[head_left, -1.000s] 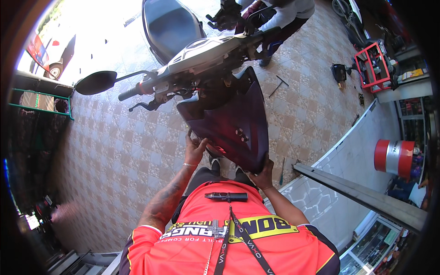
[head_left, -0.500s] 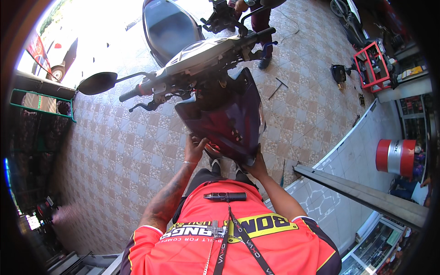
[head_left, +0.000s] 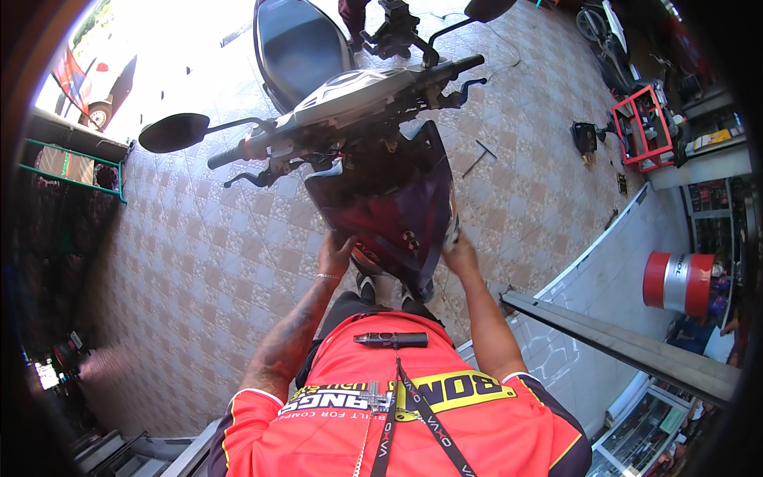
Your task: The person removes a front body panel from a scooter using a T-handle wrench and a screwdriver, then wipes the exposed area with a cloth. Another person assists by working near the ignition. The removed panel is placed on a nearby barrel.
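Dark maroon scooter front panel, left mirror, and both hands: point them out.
Dark maroon scooter front panel (head_left: 397, 219), head view, middle of its face.
Black round left mirror (head_left: 173, 132), head view, mirror back.
Left hand (head_left: 337, 250), head view, knuckles.
Right hand (head_left: 459, 254), head view, back.

I counted one scooter (head_left: 373, 127) in the upper middle of the frame, with one dark maroon front panel (head_left: 389, 211) at the centre. It carried two round mirrors: one (head_left: 172, 132) at the upper left and one (head_left: 486, 8) at the top edge. Two hands were mine, my left hand (head_left: 335, 253) and my right hand (head_left: 461, 256), both just below centre. There was one red-and-silver drum (head_left: 678, 282) at the right, one red frame cart (head_left: 652, 127) at the upper right, and one black pen-shaped tool (head_left: 391, 339) on my shirt, lower centre.
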{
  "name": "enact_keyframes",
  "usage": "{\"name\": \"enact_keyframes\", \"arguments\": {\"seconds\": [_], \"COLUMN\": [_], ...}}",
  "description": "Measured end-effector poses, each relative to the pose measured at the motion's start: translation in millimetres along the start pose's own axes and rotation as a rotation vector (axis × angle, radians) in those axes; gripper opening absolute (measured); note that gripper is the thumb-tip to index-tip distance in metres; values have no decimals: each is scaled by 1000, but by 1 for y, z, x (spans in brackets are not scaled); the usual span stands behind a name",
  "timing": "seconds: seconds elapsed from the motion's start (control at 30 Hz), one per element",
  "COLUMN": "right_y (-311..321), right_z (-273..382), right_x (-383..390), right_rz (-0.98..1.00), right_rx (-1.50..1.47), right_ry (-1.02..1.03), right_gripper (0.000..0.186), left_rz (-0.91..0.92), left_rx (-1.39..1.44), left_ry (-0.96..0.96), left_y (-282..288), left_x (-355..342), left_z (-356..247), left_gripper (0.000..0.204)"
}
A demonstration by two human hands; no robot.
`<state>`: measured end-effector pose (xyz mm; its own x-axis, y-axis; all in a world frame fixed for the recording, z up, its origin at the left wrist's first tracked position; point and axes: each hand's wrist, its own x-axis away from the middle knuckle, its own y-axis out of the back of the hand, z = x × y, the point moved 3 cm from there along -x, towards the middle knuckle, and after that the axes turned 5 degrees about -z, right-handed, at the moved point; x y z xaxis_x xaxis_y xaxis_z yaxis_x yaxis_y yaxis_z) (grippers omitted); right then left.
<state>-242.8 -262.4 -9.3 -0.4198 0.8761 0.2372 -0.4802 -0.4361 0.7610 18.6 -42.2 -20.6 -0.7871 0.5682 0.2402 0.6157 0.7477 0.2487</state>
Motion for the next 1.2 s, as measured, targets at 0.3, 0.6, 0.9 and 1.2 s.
{"name": "enact_keyframes", "arguments": {"seconds": [0.3,0.6,0.9,1.2], "right_y": [69,26,22,13], "right_z": [174,181,189,206], "right_x": [-141,-175,-184,-184], "right_rz": [-240,-148,40,174], "right_rx": [184,583,781,1008], "right_ry": [687,967,1321,1372], "right_gripper": [23,8,14,31], "left_rz": [34,-2,14,25], "left_rx": [248,227,130,24], "left_ry": [-2,-16,-2,51], "left_y": [-6,-6,-3,1], "left_x": [-13,-15,-13,-13], "left_z": [30,34,26,7], "left_gripper": [20,25,30,28]}}
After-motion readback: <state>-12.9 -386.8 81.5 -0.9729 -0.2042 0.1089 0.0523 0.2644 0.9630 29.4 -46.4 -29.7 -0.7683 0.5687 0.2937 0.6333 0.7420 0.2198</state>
